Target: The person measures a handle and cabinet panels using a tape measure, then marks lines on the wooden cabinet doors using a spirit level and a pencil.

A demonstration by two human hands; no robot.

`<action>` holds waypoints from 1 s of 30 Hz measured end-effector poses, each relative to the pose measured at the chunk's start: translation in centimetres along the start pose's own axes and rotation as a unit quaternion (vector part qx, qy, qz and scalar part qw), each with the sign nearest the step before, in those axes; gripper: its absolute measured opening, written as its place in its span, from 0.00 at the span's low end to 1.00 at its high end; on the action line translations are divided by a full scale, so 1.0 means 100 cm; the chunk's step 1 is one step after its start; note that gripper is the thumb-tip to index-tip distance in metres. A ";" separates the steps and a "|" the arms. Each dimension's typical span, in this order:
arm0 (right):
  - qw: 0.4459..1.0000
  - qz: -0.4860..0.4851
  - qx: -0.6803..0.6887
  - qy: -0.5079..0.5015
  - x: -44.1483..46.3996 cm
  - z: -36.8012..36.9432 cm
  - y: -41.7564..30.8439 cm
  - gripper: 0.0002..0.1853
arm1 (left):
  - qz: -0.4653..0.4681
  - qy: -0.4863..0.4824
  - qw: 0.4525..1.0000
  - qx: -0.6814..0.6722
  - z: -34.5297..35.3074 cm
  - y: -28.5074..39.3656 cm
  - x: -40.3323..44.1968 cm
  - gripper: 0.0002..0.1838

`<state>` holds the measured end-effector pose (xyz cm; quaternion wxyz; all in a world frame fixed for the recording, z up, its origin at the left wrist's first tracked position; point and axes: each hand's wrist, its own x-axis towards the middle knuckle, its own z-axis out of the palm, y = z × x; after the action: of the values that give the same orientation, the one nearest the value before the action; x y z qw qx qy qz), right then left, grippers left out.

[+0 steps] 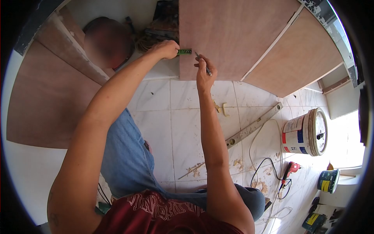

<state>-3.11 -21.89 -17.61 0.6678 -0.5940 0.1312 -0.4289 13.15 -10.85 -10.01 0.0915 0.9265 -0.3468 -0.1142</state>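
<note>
Both my arms reach forward to a wooden cabinet door [230, 31] that stands open. My left hand [166, 49] is closed at the door's left edge, gripping a short green measuring tape [184, 51] with dark marks, which lies across the door's face. Just right of the tape's end, my right hand [205, 72] pinches a slim grey pencil [209, 71]. The pencil's tip points up and left, close to the door surface; whether it touches cannot be made out.
A blurred round shape [109, 43] is at the cabinet opening. On the tiled floor [187, 132] lie a long spirit level [255, 124], wood scraps, cables and a red power tool [291, 170]. A white bucket [304, 132] lies right; another door panel [296, 50] stands beside the first.
</note>
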 end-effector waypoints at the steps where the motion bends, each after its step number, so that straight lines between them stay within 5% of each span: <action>1: 1.000 -0.001 0.000 -0.002 0.000 0.001 0.000 0.20 | 0.007 0.015 1.000 -0.001 0.000 0.001 -0.002 0.17; 30: 0.999 -0.026 -0.038 -0.012 0.002 0.006 -0.001 0.18 | -0.015 -0.005 1.000 0.009 -0.006 0.008 -0.003 0.15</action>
<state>-2.66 -21.61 -17.30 0.6349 -0.6270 0.1239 -0.4341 12.58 -11.22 -9.23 0.0796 0.9316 -0.3346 -0.1174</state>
